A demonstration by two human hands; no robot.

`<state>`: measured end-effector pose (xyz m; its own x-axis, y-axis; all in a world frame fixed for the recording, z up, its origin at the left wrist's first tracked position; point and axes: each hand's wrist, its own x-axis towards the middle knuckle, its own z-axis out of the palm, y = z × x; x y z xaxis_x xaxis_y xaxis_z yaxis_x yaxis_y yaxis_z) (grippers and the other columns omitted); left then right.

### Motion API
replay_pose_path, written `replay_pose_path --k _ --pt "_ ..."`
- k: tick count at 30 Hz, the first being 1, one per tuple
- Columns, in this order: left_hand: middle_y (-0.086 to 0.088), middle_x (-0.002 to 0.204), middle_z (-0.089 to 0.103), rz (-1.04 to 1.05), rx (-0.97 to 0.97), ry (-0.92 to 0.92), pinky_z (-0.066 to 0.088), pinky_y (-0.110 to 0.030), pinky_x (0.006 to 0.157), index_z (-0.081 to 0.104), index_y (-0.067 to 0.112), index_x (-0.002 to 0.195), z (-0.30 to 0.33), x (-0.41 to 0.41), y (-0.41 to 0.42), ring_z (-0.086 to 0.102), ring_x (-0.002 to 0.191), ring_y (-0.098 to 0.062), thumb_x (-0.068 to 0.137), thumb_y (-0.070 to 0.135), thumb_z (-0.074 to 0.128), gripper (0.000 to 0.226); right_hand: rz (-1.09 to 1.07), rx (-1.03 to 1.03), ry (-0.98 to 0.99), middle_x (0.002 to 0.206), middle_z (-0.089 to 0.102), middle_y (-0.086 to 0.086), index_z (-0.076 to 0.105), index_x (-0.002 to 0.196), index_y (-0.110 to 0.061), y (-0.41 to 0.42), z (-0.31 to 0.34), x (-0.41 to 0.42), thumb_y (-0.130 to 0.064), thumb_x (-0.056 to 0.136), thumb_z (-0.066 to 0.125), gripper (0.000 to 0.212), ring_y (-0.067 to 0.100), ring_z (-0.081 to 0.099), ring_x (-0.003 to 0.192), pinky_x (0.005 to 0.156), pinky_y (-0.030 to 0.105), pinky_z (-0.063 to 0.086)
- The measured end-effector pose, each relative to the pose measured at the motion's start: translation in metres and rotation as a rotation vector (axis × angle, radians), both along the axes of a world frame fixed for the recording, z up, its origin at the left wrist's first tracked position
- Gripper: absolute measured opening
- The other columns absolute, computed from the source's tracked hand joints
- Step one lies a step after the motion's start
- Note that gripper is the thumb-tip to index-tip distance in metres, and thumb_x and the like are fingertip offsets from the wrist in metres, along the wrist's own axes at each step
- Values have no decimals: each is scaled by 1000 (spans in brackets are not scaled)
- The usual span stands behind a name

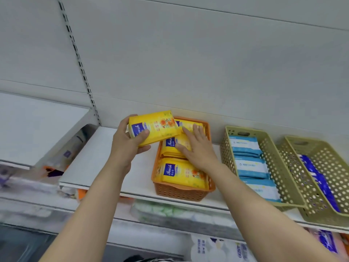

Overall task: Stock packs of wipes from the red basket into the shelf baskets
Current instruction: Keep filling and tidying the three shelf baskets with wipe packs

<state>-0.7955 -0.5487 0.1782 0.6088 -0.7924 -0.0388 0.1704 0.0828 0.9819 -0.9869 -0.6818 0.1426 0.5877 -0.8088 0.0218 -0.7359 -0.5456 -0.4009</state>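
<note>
- Left hand (130, 142) gripped a yellow wipes pack (154, 127) above the orange shelf basket's (181, 191) left rear corner.
- Right hand (196, 146), fingers straight, pressed on yellow packs (181, 174) stacked inside that basket.
- Blue-and-white packs (251, 163) filled the neighbouring green basket (226, 148).

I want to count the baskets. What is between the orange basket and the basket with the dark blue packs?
In the head view, one basket: a tan basket holding light blue packs. It stands between the orange basket and the tan basket with dark blue packs.
</note>
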Motion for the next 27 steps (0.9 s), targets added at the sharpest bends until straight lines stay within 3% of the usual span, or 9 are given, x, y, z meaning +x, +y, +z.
replay_pose_path --k 8,11,13,15,16,18,21,24,27 --pt "-9 115 64 131 10 8 61 -29 61 51 26 135 -5 -13 21 68 92 -22 89 8 71 54 -122 40 160 166 -12 4 3 159 -28 -1 -3 19 -74 94 17 82 22 -15 152 123 49 -1" --pt "-8 115 65 83 19 7 61 -29 62 52 29 133 1 -12 24 69 94 -24 88 9 72 53 -126 61 28 167 -1 6 16 159 -22 -2 8 19 -69 97 20 78 24 -6 154 122 47 1" --pt "-8 113 67 -39 50 -8 61 -32 65 54 32 131 9 -11 24 71 93 -25 88 11 73 52 -140 140 -299 164 20 4 35 153 -20 -2 29 17 -66 98 28 72 22 12 153 124 45 11" --pt "-9 112 69 -197 85 -42 61 -35 68 55 36 130 16 -15 20 73 90 -23 86 15 74 52 -96 414 -604 153 43 -3 48 143 -28 2 55 12 -63 95 46 59 16 39 141 117 43 32" --pt "-9 112 70 -263 97 -50 61 -36 69 55 38 130 18 -19 18 74 91 -22 86 17 74 53 -63 543 -642 142 55 -4 55 137 -31 4 65 8 -61 90 57 56 16 53 129 110 44 43" --pt "-6 113 72 -351 110 -36 62 -38 73 53 41 133 18 -26 14 73 96 -22 87 21 74 55 -29 673 -584 119 69 2 65 123 -29 5 75 -4 -47 79 78 49 20 69 105 93 43 57" --pt "0 121 69 -380 155 -61 60 -40 84 43 45 143 17 -25 7 69 106 -18 89 33 70 61 -162 723 -652 112 71 9 67 114 -23 -1 72 -28 -27 75 85 44 22 71 92 80 40 60" --pt "7 132 53 -274 226 -226 50 -35 94 39 44 147 10 -17 1 55 120 -14 92 43 65 61 -287 743 -658 114 70 11 67 109 -26 -2 57 -52 -30 71 88 44 25 70 96 84 46 59" --pt "6 134 53 -291 240 -307 49 -26 86 50 36 141 2 -16 -3 52 123 -13 93 41 64 50 -288 768 -562 115 70 10 66 107 -27 12 40 -52 -30 70 88 43 24 70 97 88 47 58"
